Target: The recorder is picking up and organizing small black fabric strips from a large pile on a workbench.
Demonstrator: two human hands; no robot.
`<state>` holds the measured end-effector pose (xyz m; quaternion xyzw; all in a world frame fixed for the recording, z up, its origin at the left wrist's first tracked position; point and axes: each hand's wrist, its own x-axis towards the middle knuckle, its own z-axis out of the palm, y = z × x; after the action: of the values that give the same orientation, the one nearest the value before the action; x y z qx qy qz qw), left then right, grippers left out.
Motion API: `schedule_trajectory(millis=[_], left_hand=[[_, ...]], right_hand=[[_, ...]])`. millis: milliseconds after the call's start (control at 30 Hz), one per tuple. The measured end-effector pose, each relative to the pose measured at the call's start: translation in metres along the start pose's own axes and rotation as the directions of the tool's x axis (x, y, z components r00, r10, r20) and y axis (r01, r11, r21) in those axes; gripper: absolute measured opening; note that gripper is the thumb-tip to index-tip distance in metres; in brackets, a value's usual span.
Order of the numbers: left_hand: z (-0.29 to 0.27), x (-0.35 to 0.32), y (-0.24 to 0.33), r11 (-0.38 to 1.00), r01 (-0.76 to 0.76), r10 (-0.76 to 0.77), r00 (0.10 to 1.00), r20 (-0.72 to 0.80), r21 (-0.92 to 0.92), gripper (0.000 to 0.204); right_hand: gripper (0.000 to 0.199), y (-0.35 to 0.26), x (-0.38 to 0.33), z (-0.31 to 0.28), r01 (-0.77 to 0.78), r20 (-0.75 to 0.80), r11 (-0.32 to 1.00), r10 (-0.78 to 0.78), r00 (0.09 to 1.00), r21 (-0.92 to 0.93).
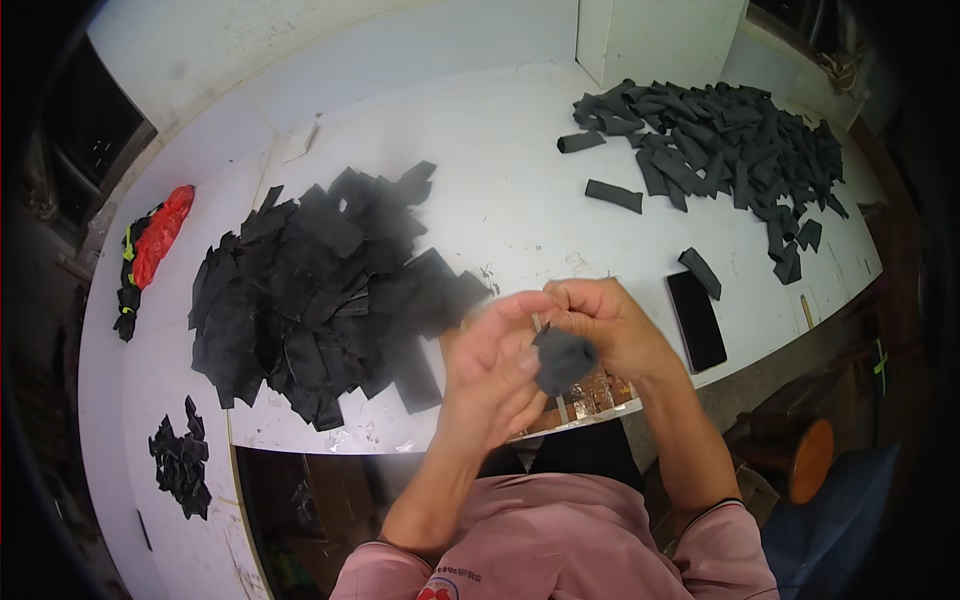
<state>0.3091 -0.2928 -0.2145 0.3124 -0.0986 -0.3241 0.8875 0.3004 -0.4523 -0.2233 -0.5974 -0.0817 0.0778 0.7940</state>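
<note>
Head view, looking down on a white table (520,190). Both hands meet above the table's near edge. The left hand (490,375) and the right hand (600,320) are both closed on one small dark grey fabric piece (562,360), which sits between them, pinched at the fingertips and slightly blurred. A thin pale stick shows just beside the right fingers; what it is cannot be told.

To the left of the hands lies a broad heap of flat black pieces (320,295), its near edge just beside the left hand. At the far right of the table lies a second heap of folded grey strips (720,150), well apart from the hands; two loose strips (612,195) lie between that heap and the table's middle, and one more strip (700,272) lies near a black phone (697,320), flat by the right wrist.

At the far left, a red and black bundle with yellow trim (150,250) rests near the table's rim. A small cluster of black scraps (182,462) lies at lower left. A white box (655,40) stands at the table's far edge.
</note>
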Motion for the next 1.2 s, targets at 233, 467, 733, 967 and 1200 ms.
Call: schedule_trajectory(millis=[233, 467, 733, 967, 1200], left_hand=[[-0.032, 0.001, -0.024, 0.773, -0.167, 0.282, 0.954, -0.097, 0.612, 0.033], [-0.009, 0.011, -0.008, 0.566, -0.466, 0.493, 0.853, 0.174, 0.680, 0.015], [-0.021, 0.009, -0.027, 0.850, -0.363, 0.416, 0.907, -0.063, 0.381, 0.014], [0.020, 0.023, 0.010, 0.646, -0.218, 0.183, 0.975, 0.129, 0.732, 0.014], [-0.001, 0.028, 0.007, 0.354, -0.274, 0.115, 0.962, 0.249, 0.894, 0.011]], right_hand=[[0.016, 0.053, -0.002, -0.019, -0.114, 0.015, 0.974, 0.113, 0.993, 0.196], [0.019, 0.017, -0.008, 0.004, 0.088, -0.361, 0.930, -0.224, 0.905, -0.357], [0.022, 0.004, -0.020, 0.008, 0.169, 0.101, 0.176, -0.342, 0.934, -0.970], [0.012, 0.006, -0.017, 0.007, 0.347, 0.057, 0.441, -0.548, 0.834, -0.827], [0.011, 0.038, -0.021, -0.002, 0.278, 0.035, 0.453, -0.474, 0.880, -0.847]])
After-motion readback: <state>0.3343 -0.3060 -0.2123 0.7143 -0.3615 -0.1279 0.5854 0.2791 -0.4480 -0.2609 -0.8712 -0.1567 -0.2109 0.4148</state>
